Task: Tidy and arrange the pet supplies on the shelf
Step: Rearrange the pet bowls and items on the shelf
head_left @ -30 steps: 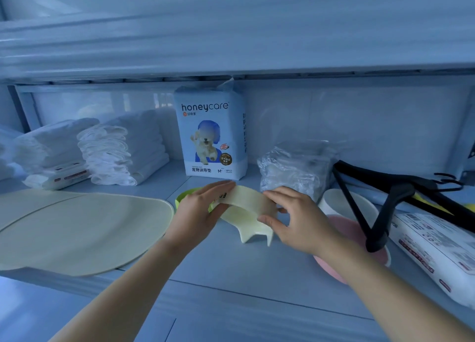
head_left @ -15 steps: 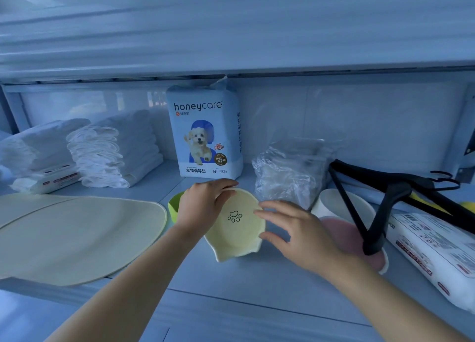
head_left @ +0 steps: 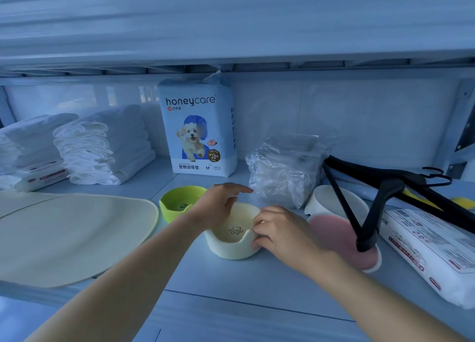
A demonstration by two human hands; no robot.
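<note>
Head view: the cream bowl (head_left: 232, 235) stands upright on the shelf (head_left: 257, 277), just beside a green bowl (head_left: 177, 203) half hidden by the left wrist. The right grip (head_left: 280, 230) pinches its right rim. The left grip (head_left: 218, 205), fingers straight, covers the far rim; contact unclear. A white pack (head_left: 431, 251) is cut off at the right.

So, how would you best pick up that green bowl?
Probably pinch the green bowl by its rim on the near left side, coming from above: it stands upright, mouth open, and the left hand covers its right side.
</note>
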